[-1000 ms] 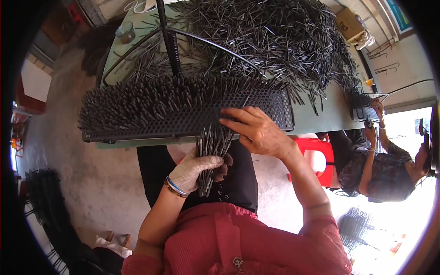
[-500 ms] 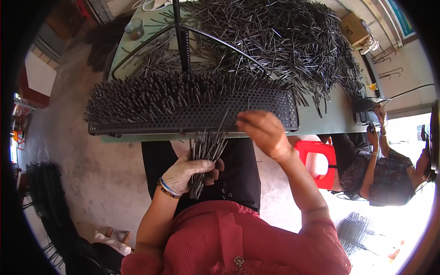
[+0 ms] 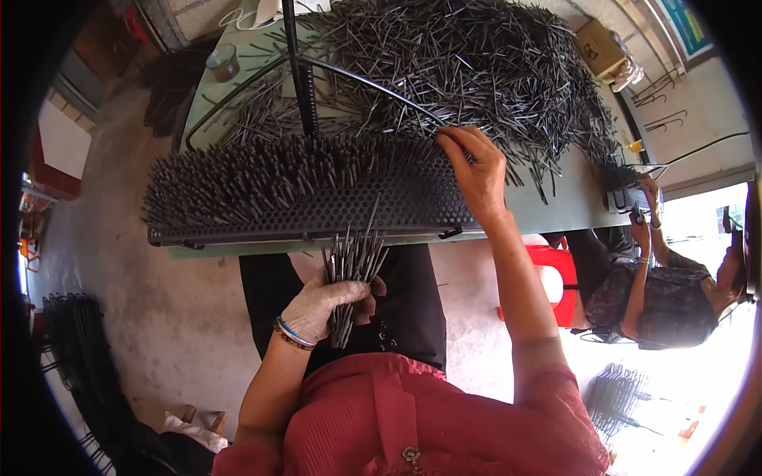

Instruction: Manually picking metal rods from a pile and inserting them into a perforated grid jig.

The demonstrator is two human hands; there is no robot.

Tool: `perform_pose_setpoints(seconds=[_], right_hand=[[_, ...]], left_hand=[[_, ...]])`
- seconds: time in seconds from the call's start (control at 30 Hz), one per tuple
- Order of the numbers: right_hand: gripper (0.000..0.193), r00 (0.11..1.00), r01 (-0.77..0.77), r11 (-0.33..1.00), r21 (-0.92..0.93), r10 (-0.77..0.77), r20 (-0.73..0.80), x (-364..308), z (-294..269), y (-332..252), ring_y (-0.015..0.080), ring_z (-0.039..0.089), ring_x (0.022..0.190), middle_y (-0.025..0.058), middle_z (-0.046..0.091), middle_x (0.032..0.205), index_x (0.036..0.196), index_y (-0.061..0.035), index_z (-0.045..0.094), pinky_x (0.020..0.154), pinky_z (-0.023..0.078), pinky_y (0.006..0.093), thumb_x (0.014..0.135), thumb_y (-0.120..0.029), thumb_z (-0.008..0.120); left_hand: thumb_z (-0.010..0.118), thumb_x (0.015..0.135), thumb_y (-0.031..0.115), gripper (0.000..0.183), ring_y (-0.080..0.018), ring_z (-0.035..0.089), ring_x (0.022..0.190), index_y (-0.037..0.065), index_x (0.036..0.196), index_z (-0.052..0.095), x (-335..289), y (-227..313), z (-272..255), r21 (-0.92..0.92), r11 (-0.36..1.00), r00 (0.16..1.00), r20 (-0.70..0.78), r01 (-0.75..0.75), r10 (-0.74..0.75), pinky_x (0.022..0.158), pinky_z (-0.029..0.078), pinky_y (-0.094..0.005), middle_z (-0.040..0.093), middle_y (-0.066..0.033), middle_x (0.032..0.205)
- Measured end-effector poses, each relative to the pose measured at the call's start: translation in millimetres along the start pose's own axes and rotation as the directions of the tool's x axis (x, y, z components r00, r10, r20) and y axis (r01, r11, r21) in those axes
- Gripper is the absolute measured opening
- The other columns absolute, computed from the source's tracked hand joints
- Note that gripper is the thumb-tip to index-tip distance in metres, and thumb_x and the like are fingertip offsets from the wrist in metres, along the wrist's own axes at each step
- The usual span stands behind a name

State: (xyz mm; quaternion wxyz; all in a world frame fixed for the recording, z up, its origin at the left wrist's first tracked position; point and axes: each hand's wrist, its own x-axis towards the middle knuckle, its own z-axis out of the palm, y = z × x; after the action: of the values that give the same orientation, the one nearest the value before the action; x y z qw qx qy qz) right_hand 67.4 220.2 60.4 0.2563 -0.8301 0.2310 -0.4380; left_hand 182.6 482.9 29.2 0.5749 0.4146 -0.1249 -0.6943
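Observation:
My left hand (image 3: 324, 305), in a pale work glove with bare fingertips, is closed round an upright bundle of thin dark rods (image 3: 349, 266) in front of my lap. Beyond it, at the table's near edge, stands a black perforated rack (image 3: 417, 194). Many dark rods (image 3: 238, 178) stand upright in its holes, thickest at the left and along the back. My bare right hand (image 3: 479, 166) is over the rack's right end, thumb and fingertips pinched together near its back row. Whatever the pinch holds is too small to make out.
Loose dark rods (image 3: 476, 71) lie heaped across the green table (image 3: 567, 178). A black metal frame (image 3: 305, 87) rises behind the rack. A glass (image 3: 223, 63) stands far left, a cardboard box (image 3: 599, 47) far right. Another person (image 3: 675, 293) works at the right, beside a red stool (image 3: 540, 274).
My right hand has moved up and away from me, from above the bundle to the back of the rack's right end. My left hand keeps its hold on the rods.

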Motion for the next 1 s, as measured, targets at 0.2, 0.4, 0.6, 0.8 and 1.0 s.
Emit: perform_pose_setpoints(seconds=[0.2,0.4,0.6,0.8,1.0], right_hand=[[0.016,0.978,0.21,0.951,-0.228,-0.205,0.046,-1,11,1,0.0253,0.065,0.075,0.0113,0.065,0.09,0.096,-0.0027,0.071,0.067,0.051,0.0312,0.081,-0.004,0.071],[0.014,0.982,0.187,0.942,-0.28,-0.19,0.019,-9,14,-4,0.0257,0.065,0.071,0.0117,0.065,0.085,0.094,-0.0019,0.071,0.064,0.05,0.0314,0.08,-0.003,0.071],[0.014,0.994,0.104,0.951,-0.29,-0.11,-0.002,-16,17,-5,0.024,0.065,0.07,0.0104,0.065,0.085,0.094,-0.0017,0.071,0.063,0.05,0.0309,0.081,-0.004,0.071],[0.019,0.99,0.076,0.982,-0.174,-0.053,0.132,-12,9,-29,0.026,0.065,0.082,0.0123,0.064,0.099,0.099,-0.0029,0.07,0.07,0.051,0.0305,0.081,0.001,0.066],[0.045,0.741,0.313,0.934,0.174,-0.355,0.57,-29,17,-65,0.0297,0.058,0.105,0.013,0.061,0.111,0.119,-0.0049,0.063,0.089,0.049,0.0375,0.075,0.004,0.062]], left_hand=[[0.064,0.082,0.006,0.032,-0.0138,0.064,0.072,0.001,0.113,0.057,-1,0,-1,-0.063,0.998,0.999,-0.04,0.026,-0.028,0.06,0.057,-0.0274,0.066,-0.0114,0.099],[0.064,0.082,0.006,0.032,-0.0139,0.064,0.071,0.0,0.113,0.056,0,-1,-3,-0.057,0.998,1.0,-0.025,0.008,-0.009,0.058,0.055,-0.0267,0.066,-0.0123,0.099],[0.064,0.082,0.007,0.031,-0.0137,0.064,0.07,0.0,0.112,0.057,-3,-2,-8,-0.062,0.998,1.0,0.004,-0.012,0.013,0.058,0.055,-0.0265,0.066,-0.0125,0.098],[0.065,0.082,0.009,0.031,-0.0127,0.063,0.071,0.001,0.111,0.058,-2,1,-9,-0.052,0.998,0.999,0.002,-0.032,0.032,0.057,0.055,-0.0259,0.065,-0.0109,0.097],[0.067,0.081,0.014,0.037,-0.012,0.062,0.072,0.002,0.114,0.056,-4,4,-15,-0.013,0.998,0.996,0.072,-0.054,0.055,0.058,0.055,-0.0256,0.065,-0.0103,0.096]])
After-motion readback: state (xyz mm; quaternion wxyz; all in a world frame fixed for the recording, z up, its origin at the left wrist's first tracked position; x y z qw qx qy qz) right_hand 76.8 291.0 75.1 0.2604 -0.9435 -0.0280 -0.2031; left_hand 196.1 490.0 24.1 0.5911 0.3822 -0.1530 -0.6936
